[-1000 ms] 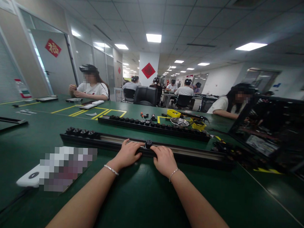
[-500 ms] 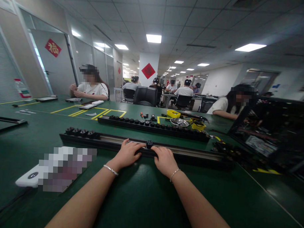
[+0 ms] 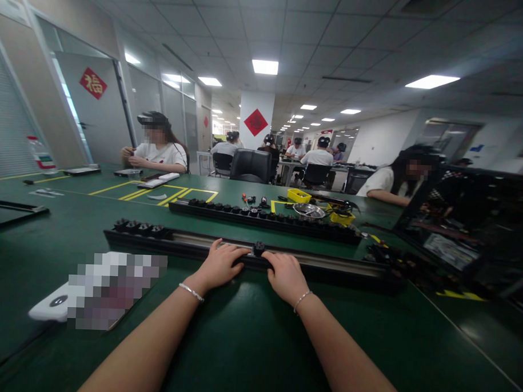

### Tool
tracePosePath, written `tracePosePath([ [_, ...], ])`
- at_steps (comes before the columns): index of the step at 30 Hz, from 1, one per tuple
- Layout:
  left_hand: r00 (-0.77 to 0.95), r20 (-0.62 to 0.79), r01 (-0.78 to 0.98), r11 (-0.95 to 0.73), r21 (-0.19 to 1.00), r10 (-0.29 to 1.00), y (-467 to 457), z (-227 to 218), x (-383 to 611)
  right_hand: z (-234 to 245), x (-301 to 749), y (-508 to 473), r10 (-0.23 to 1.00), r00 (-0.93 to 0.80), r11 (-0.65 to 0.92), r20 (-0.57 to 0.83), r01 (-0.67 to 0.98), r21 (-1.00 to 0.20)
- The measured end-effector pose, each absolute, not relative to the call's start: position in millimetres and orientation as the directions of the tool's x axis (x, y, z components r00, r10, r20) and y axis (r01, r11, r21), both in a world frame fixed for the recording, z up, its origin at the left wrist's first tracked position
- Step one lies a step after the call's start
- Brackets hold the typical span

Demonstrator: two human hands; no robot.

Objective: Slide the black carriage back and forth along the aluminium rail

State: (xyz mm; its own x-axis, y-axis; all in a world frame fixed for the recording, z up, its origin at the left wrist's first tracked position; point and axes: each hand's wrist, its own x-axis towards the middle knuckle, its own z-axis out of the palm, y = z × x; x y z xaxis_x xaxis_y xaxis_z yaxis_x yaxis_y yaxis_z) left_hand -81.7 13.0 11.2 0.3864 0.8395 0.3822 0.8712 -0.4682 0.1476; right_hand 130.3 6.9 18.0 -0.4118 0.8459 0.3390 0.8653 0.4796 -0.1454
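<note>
A long black channel (image 3: 191, 246), like the housing of a power strip, lies across the table in front of me. In its middle sits a small black socket block (image 3: 259, 249). My left hand (image 3: 227, 262) holds the channel left of this block, fingers over the top and thumb at the front wall; a small gap parts its fingertips from the block. On the other side, my right hand (image 3: 285, 272) grips the channel likewise, its fingertips against the block's right side. Several similar socket blocks (image 3: 139, 228) fill the channel's left end.
Behind lies a second black channel (image 3: 264, 220) filled with socket blocks. Farther back are a metal dish (image 3: 309, 210) and a yellow bin (image 3: 298, 195). Dark parts (image 3: 392, 259) lie at right beside a black panel (image 3: 470, 226). A white device (image 3: 47, 307) lies front left. Two co-workers sit across.
The socket block has shifted slightly right along the channel, and my right hand has moved a little right with it. My left hand has stayed almost still.
</note>
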Motion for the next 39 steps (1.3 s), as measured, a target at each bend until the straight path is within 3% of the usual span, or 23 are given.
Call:
tracePosePath([
  [39, 0.392, 0.372, 0.871, -0.470, 0.146, 0.842, 13.7, 11.4, -81.8, 22.7, 143.3, 12.8, 0.874, -0.392, 0.450, 0.288, 0.876, -0.173],
])
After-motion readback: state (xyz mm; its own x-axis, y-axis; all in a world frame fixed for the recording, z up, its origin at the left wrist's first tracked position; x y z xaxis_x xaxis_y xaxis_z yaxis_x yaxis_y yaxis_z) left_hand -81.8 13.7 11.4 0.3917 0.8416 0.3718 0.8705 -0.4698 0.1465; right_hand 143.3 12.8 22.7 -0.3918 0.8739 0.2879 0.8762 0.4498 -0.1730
